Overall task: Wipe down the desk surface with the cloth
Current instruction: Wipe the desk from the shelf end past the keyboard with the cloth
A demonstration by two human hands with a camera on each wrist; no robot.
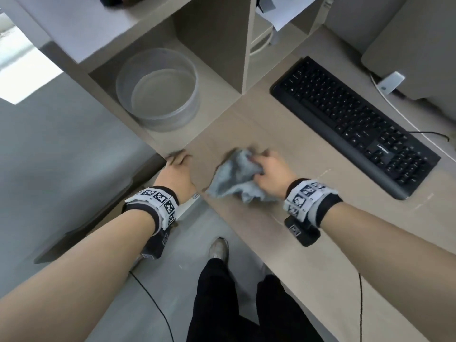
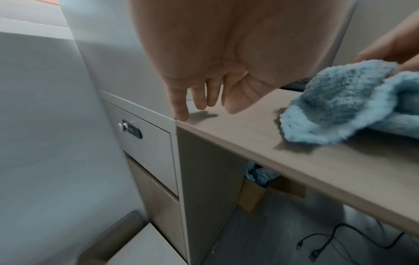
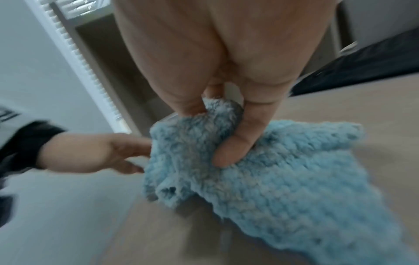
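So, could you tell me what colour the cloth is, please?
Light blue, fluffy cloth; clearest in the right wrist view.

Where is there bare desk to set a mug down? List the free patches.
Bare desk lies between the cloth and the near edge, and between the cloth and the shelf divider. Crowded: the keyboard fills the right; the right hand grips the cloth; the left hand rests at the corner.

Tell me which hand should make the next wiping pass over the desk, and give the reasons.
Right. The right hand already grips the bunched blue cloth, which lies on the desk. The left hand holds nothing, its fingers only touching the desk's left corner, so it would probably have to take the cloth first.
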